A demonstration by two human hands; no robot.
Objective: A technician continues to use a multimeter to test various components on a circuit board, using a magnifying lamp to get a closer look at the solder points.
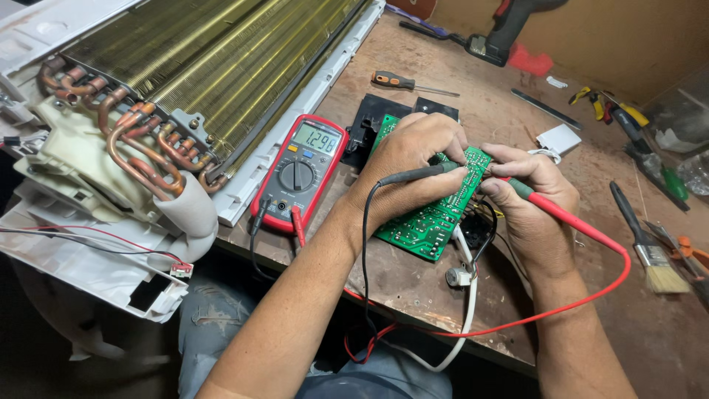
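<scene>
Circuit board [432, 214], green and rectangular, lies tilted at frame centre on the brown workbench [413, 288], directly beneath our fingers. Our left hand [406, 166] is closed around the black probe [417, 174], whose tip meets the board's upper edge. Our right hand [535, 196] is closed around the red probe [561, 214], its tip touching the same upper edge, just beside the black one. Both sets of fingers rest on the board's upper half; its lower half is uncovered. Red and black leads loop off the bench's near edge at lower centre.

Left of the board, we see a red multimeter [299, 171] with a lit display. At right lies a paintbrush [646, 247]. Further up, an orange-handled screwdriver [406, 83] lies above the board. An air-conditioner coil [214, 59] with copper tubing fills the upper left.
</scene>
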